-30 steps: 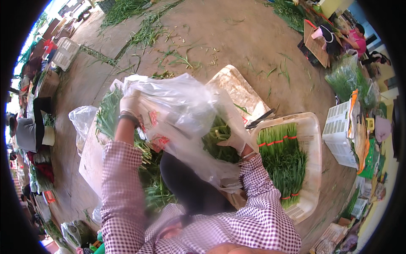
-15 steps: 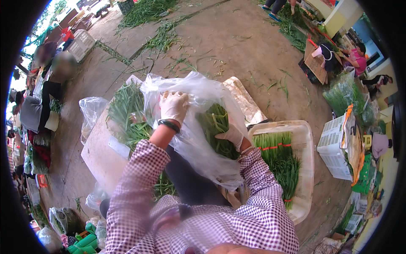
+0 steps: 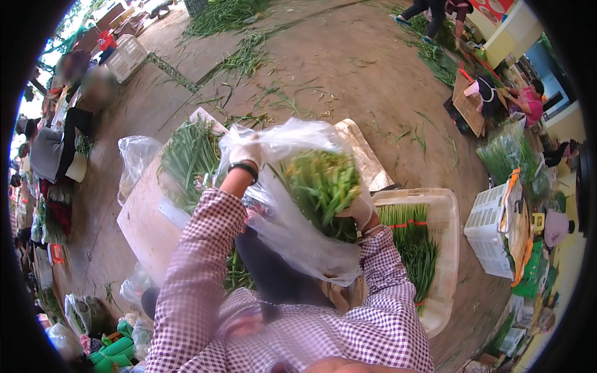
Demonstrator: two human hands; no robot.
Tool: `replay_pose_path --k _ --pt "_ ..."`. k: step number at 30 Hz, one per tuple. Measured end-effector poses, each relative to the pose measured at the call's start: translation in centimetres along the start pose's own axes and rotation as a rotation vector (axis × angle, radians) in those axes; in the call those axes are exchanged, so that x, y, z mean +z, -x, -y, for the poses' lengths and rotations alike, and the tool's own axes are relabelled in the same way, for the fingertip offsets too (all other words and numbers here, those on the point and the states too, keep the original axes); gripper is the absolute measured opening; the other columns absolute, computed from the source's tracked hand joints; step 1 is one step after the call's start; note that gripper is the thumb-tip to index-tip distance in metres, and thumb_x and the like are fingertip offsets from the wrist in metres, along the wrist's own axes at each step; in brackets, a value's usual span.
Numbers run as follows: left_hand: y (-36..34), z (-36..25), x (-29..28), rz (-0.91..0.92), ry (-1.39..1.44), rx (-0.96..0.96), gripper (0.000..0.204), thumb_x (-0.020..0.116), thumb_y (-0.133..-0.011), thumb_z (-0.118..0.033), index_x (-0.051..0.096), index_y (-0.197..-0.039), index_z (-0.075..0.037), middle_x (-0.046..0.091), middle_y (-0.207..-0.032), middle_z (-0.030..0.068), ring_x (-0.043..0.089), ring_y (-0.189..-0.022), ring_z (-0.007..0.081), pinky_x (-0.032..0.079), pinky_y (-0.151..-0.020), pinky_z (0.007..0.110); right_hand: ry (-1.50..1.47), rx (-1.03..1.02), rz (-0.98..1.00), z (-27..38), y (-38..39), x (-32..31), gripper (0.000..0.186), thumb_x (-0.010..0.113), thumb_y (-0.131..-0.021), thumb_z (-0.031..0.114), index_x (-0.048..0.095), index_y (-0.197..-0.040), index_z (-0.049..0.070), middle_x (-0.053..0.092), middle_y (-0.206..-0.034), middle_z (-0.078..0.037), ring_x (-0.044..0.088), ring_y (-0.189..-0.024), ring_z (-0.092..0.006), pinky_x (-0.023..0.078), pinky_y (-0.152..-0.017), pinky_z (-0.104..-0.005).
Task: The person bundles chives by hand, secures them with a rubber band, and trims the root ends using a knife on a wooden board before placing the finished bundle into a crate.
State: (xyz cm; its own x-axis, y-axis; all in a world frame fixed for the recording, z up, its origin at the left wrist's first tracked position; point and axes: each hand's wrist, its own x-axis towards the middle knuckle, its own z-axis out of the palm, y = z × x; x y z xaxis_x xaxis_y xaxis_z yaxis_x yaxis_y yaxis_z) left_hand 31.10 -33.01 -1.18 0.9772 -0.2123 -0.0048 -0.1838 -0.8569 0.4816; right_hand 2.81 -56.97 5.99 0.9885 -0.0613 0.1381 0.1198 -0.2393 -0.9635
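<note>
My left hand, in a white glove, is closed on the upper rim of a clear plastic bag. A bunch of long green leaves with paler, yellowish ends lies in the bag's opening. My right hand, gloved as well, is wrapped round the right side of that bunch; some of its fingers are hidden by leaves and plastic. To the left, more loose long-leaved greens rest on a pale board. On the right, a cream plastic basket holds green bundles tied with red bands.
A whitish sack lies beyond the bag. Another clear bag sits by the board. Scattered greens cover parts of the floor ahead. At the right stands a white crate; people work at both sides.
The bunch has come up and turned so its paler ends show in the bag's opening. My right hand has moved slightly right and down; my left hand has shifted slightly left, still gripping the bag.
</note>
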Motion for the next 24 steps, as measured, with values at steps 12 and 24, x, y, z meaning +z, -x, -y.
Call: replay_pose_path --k 12,24 --pt "9.6 -4.9 4.8 0.651 -0.229 0.081 0.030 0.053 -0.090 -0.015 0.070 -0.111 -0.004 0.065 -0.120 0.0195 0.064 -0.110 0.0343 0.052 -0.091 0.041 -0.853 0.252 -0.239 -12.3 4.1 -3.5 0.042 0.069 -0.085 0.014 0.058 -0.124 0.004 0.063 -0.112 -0.004 0.061 -0.098 -0.0167 0.052 -0.083 -0.0303" --pt "13.1 -7.2 8.0 0.849 -0.501 0.448 0.032 0.056 -0.090 -0.028 0.073 -0.109 -0.008 0.069 -0.112 0.0165 0.066 -0.103 0.0300 0.052 -0.090 0.040 -1.009 0.037 -0.490 -7.9 -0.4 -2.9 0.042 0.063 -0.090 0.018 0.055 -0.128 0.004 0.062 -0.117 -0.007 0.061 -0.102 -0.0191 0.052 -0.087 -0.0325"
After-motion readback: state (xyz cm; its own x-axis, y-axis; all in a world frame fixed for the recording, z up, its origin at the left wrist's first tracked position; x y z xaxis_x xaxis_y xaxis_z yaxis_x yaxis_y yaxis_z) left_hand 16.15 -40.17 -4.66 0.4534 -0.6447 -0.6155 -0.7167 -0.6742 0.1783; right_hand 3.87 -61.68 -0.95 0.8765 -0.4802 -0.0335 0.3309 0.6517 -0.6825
